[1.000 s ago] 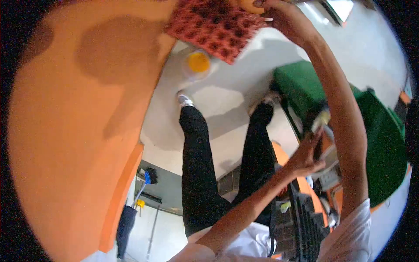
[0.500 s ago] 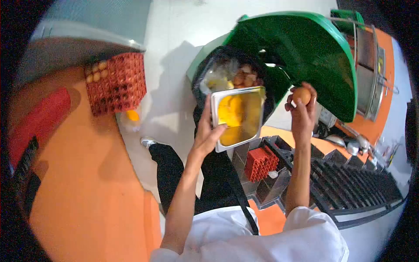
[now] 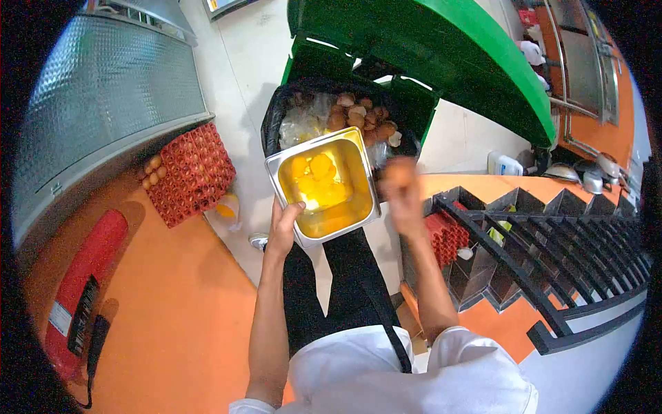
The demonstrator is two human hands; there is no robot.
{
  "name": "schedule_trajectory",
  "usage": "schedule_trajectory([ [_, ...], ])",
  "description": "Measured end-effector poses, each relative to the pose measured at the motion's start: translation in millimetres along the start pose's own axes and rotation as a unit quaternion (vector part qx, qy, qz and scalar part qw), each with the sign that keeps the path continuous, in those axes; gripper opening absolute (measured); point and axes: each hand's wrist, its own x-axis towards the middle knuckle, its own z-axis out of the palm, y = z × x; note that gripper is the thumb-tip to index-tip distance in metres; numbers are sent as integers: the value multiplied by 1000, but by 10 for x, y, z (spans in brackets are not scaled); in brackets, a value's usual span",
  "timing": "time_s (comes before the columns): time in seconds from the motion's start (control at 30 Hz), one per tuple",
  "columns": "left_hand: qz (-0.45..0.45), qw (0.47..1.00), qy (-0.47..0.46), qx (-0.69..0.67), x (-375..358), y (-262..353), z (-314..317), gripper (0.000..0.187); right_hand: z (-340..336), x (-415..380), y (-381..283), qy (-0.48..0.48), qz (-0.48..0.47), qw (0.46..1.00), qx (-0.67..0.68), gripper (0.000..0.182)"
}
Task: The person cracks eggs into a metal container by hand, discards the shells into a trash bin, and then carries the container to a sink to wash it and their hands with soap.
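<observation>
Nearest to me, my left hand (image 3: 283, 231) grips the near left corner of a rectangular steel pan (image 3: 324, 185), thumb hooked over its rolled rim. Glossy yellow egg yolks (image 3: 318, 181) pool in the pan's shiny bottom. My right hand (image 3: 403, 196) is a motion blur just beside the pan's right edge, closed around a brown egg (image 3: 395, 174). Beyond the pan stands a green plastic bin (image 3: 414, 55), lid raised, its black liner heaped with broken eggshells (image 3: 358, 117). To the left, a red dimpled egg tray (image 3: 193, 172) rests on the orange counter (image 3: 172, 303) at its far edge.
</observation>
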Motion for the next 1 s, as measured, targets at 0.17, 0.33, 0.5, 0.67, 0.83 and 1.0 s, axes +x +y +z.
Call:
schedule_trajectory([
  [0.17,-1,999,-48,16,100,-30,-144,66,89,91,-183,-4,83,991,106,40],
  [0.33,-6,999,-35,24,78,81,-19,66,-228,174,-189,-2,190,931,310,42],
  [0.5,23,996,-23,87,142,141,152,74,-246,299,-675,-126,197,953,191,47],
  [0.67,69,995,-42,61,281,12,266,88,88,333,-660,-194,122,973,27,47],
  [0.83,142,981,-6,134,247,-76,383,94,356,254,-525,-153,111,982,-6,40],
  [1.0,159,974,11,162,227,-157,397,97,368,292,-705,-152,147,977,-6,45],
])
